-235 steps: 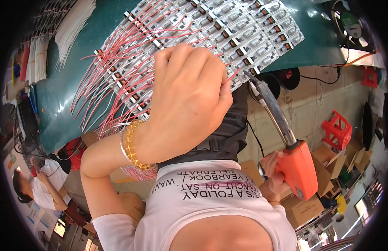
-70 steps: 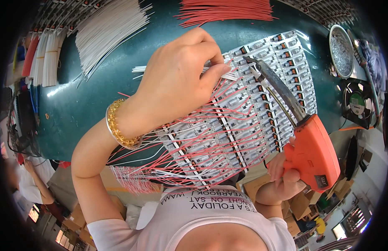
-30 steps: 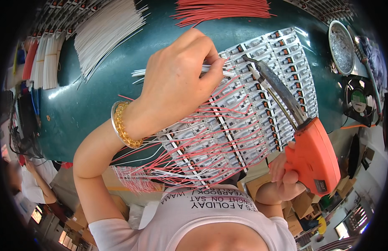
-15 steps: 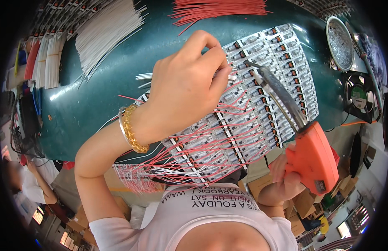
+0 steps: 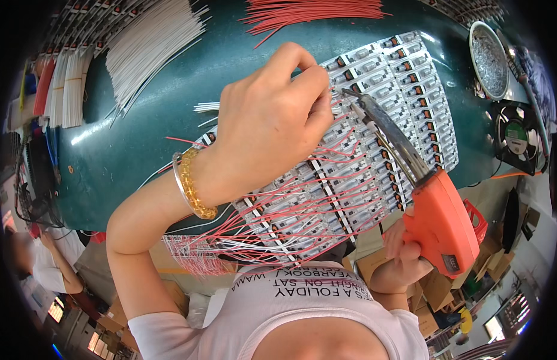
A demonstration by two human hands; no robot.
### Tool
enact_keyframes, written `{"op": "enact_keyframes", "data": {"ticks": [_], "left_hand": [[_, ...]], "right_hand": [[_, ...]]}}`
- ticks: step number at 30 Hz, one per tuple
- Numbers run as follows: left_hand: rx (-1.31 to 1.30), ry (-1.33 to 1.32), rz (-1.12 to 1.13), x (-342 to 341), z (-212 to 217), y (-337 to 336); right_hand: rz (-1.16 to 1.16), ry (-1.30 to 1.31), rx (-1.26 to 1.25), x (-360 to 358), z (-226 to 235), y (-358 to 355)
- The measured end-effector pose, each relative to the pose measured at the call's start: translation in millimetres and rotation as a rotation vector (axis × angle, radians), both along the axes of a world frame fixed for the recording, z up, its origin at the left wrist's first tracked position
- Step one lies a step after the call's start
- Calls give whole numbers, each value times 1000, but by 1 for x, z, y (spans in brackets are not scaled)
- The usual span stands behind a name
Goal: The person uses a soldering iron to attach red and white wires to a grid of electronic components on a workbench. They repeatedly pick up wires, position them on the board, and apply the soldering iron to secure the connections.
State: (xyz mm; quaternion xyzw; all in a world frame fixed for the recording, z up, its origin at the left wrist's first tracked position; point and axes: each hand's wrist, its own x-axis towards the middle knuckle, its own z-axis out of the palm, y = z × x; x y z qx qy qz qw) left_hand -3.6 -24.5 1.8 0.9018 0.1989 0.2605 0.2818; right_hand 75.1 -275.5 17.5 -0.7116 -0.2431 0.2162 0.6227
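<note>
My left hand [image 5: 266,129], with a gold and a silver bangle on the wrist, hovers over a panel of small circuit boards [image 5: 374,156] and pinches thin white wires [image 5: 209,108] at its fingertips. My right hand [image 5: 401,264] grips an orange soldering gun [image 5: 440,222]. Its long metal tip [image 5: 356,99] reaches up to the boards just beside my left fingertips. Many red wires [image 5: 254,231] trail off the near side of the panel toward my body.
On the dark green table [image 5: 140,150] lie a bundle of white wires [image 5: 149,45] at the far left and red wires [image 5: 314,11] at the far middle. A round metal dish [image 5: 487,59] and a small fan [image 5: 518,139] stand at the right. Another person [image 5: 38,264] is at lower left.
My left hand has shifted slightly right and toward the soldering tip. The gun has stayed nearly in place over the boards.
</note>
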Motion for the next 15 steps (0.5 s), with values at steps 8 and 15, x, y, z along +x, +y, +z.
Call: {"op": "enact_keyframes", "data": {"ticks": [8,15], "left_hand": [[-1,-4,-3,0,0,1],[33,-7,-3,0,2,1]], "right_hand": [[-8,-41,-4,4,-18,-26],[14,66,151,7,-19,-25]]}}
